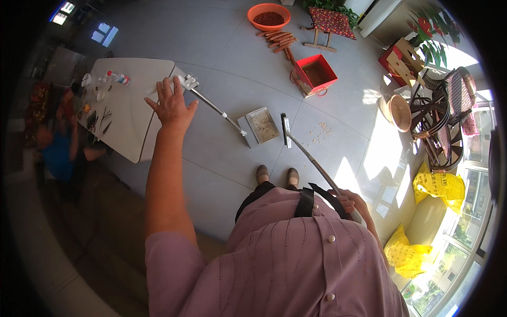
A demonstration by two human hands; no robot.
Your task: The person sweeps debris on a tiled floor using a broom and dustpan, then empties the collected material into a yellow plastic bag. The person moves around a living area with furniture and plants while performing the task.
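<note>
My left hand is raised with its fingers spread, over the white upper end of a long-handled dustpan's handle, beside the table edge. Whether the fingertips touch that handle, I cannot tell. The dustpan's tray lies on the floor with dusty residue inside. In my right hand, at my waist, is the metal pole of a broom. The broom's head, edged with black bristles, rests on the floor just right of the tray. Beyond it lie scattered pale crumbs or grains.
A white table with a bottle and utensils stands left; a person is beyond it. Ahead are a red box, apparent corncobs, an orange basket and a cushioned stool. Wicker chairs and yellow bags line the right.
</note>
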